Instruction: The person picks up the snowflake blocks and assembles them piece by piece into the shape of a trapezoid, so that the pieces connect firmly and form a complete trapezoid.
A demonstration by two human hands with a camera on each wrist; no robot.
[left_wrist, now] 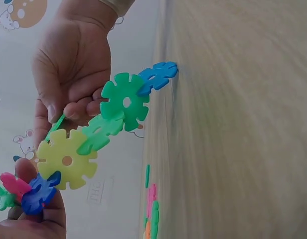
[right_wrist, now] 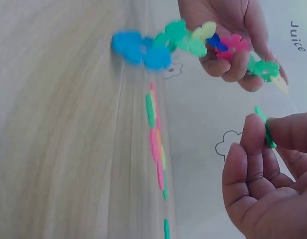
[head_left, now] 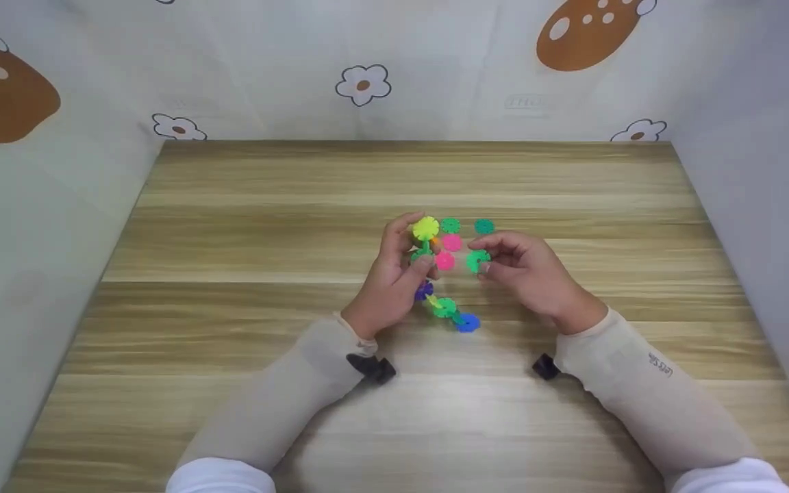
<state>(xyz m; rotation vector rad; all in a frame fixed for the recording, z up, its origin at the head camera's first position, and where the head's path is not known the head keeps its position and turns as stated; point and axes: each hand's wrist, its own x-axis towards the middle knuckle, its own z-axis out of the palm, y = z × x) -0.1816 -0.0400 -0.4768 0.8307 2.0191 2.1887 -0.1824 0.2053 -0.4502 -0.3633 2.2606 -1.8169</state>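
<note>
White sleeves [head_left: 220,477] lie closest to me, behind both hands; my left hand [head_left: 391,281] grips a chain of notched discs [head_left: 444,307] (yellow at its upper end, blue at its lower), which trails down into the space between my hands. Across from it my right hand [head_left: 530,277] pinches a green disc [head_left: 477,260], while loose pink and green discs [head_left: 451,242] lie on the wooden table [head_left: 230,239] between and past my fingers.

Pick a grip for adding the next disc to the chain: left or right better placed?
Right, probably: the right grip pinches a single green disc near the chain, much of its rim uncovered. The left grip is occupied holding the linked chain.
</note>
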